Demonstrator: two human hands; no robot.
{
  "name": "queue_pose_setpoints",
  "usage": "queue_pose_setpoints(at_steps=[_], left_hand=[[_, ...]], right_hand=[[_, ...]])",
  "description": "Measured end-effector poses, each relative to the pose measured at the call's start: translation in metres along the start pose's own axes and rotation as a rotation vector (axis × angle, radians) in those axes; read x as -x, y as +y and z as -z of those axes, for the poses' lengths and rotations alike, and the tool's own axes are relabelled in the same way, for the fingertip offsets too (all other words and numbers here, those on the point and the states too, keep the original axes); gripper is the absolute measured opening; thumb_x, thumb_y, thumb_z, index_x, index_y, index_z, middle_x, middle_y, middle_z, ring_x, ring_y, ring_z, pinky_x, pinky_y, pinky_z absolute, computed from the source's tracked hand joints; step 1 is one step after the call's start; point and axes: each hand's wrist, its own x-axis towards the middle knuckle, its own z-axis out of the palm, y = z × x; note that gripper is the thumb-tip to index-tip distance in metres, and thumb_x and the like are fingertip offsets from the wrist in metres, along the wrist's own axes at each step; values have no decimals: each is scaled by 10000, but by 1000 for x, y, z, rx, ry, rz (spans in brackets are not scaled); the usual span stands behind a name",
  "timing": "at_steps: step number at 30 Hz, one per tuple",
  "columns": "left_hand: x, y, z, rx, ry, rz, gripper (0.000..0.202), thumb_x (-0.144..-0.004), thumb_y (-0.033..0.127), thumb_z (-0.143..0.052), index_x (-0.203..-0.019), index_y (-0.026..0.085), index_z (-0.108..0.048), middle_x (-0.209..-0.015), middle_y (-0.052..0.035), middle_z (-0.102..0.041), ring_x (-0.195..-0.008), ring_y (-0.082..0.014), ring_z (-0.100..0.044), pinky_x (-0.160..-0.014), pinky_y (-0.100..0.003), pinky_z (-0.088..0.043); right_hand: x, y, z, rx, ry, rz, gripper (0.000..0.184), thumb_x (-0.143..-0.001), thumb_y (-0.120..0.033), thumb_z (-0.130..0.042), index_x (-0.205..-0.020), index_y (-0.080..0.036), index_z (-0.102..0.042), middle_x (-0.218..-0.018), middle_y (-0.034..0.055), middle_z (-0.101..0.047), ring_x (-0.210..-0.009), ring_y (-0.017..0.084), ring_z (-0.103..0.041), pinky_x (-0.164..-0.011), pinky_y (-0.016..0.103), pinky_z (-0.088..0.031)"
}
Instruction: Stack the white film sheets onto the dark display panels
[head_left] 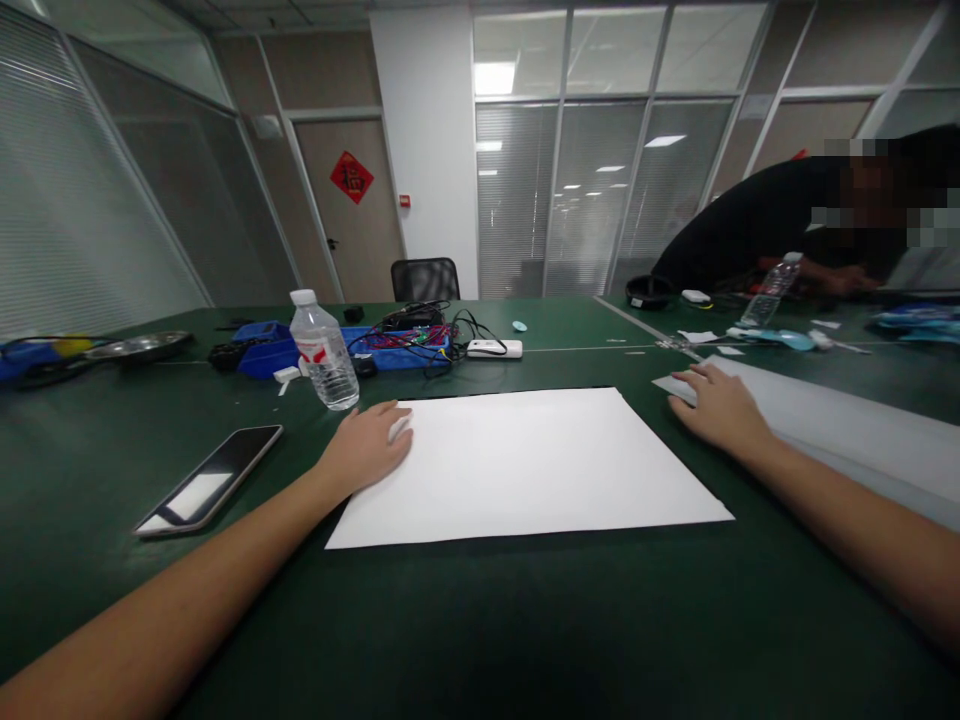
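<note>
A large white sheet of paper (525, 465) lies flat on the green table in front of me. My left hand (369, 447) rests on its left edge, palm down, with thumb and fingers apart. Over to the right, my right hand (716, 408) lies at the left end of a second white sheet (847, 410), its fingers stretched out and spread. Another pale layer seems to lie along the near side of that second sheet. Neither hand is visibly gripping anything.
Left of my left hand are a phone (210, 482) and a water bottle (324, 350). Behind stands a blue tray (360, 350) with tangled cables, beside a white device (494, 349). At far right, a person in black (780, 215) bends over the table near another bottle (771, 292).
</note>
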Motion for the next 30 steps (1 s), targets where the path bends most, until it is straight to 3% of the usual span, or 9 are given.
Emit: queue_pose_setpoints(at_steps=[3, 5, 7, 10, 15, 19, 24, 28, 30], left_hand=[[-1, -3, -7, -11, -118, 92, 637, -1005, 508, -376, -1534, 200, -553, -1647, -136, -472, -1482, -361, -490, -1183, -565, -406], [-1, -5, -10, -11, -136, 81, 646, -1015, 513, -354, -1548, 194, -533, -1657, -138, -455, -1501, -346, -469, -1212, -558, -373], [-2, -6, -11, -15, -137, 63, 652, -1023, 513, -338, -1550, 178, -527, -1654, -148, -457, -1516, -329, -451, -1232, -547, -346], [-3, -7, -11, -4, -128, 46, 655, -1024, 521, -346, -1536, 163, -544, -1638, -153, -479, -1510, -328, -459, -1236, -536, -344], [-2, -9, -12, 16, -110, 42, 642, -1016, 521, -376, -1517, 170, -570, -1623, -124, -509, -1493, -306, -486, -1223, -450, -377], [-2, -8, -10, 14, -125, 43, 655, -1019, 529, -357, -1519, 162, -568, -1628, -116, -505, -1475, -312, -507, -1218, -421, -382], [-2, -8, -9, 24, -133, 40, 663, -1019, 530, -364, -1534, 159, -553, -1638, -121, -489, -1477, -319, -505, -1214, -423, -388], [-2, -9, -9, 20, -135, 35, 672, -1023, 534, -355, -1535, 145, -550, -1644, -138, -477, -1482, -312, -499, -1220, -418, -379], [-1, -9, -8, 21, -135, 36, 668, -1024, 540, -356, -1538, 158, -546, -1645, -131, -477, -1482, -307, -501, -1218, -416, -381]], right_hand=[[0, 25, -7, 71, -43, -252, 720, -933, -610, -550, -1414, -78, -616, -1558, 348, -402, -1465, 555, -316, -1084, 792, -281], [1, 36, -8, 47, -152, -404, 805, -911, -748, -506, -1349, -92, -661, -1470, 380, -479, -1366, 579, -426, -987, 800, -346], [2, 42, -5, -1, -265, -449, 884, -865, -851, -480, -1325, -124, -681, -1373, 375, -561, -1223, 549, -554, -903, 765, -417], [2, 40, 2, 13, -305, -349, 881, -840, -866, -504, -1298, -140, -701, -1296, 356, -611, -1124, 516, -610, -840, 697, -465], [4, 22, 16, 84, -262, -138, 594, -979, -640, -461, -1178, -153, -736, -1192, 283, -674, -1045, 402, -641, -793, 525, -485], [7, 5, 27, 121, -248, -129, 484, -1030, -479, -406, -1066, -124, -733, -1052, 283, -691, -904, 347, -656, -748, 471, -445], [20, -33, 53, 190, -109, -73, 483, -1055, -467, -360, -1083, -131, -706, -959, 237, -710, -771, 288, -650, -686, 399, -391], [42, -68, 67, 195, 89, 237, 442, -1056, -446, -370, -1091, -170, -713, -983, 152, -755, -757, 253, -669, -604, 342, -315], [53, -80, 69, 86, 76, 456, 415, -1045, -458, -406, -1045, -209, -738, -985, 105, -771, -790, 242, -690, -618, 335, -364]])
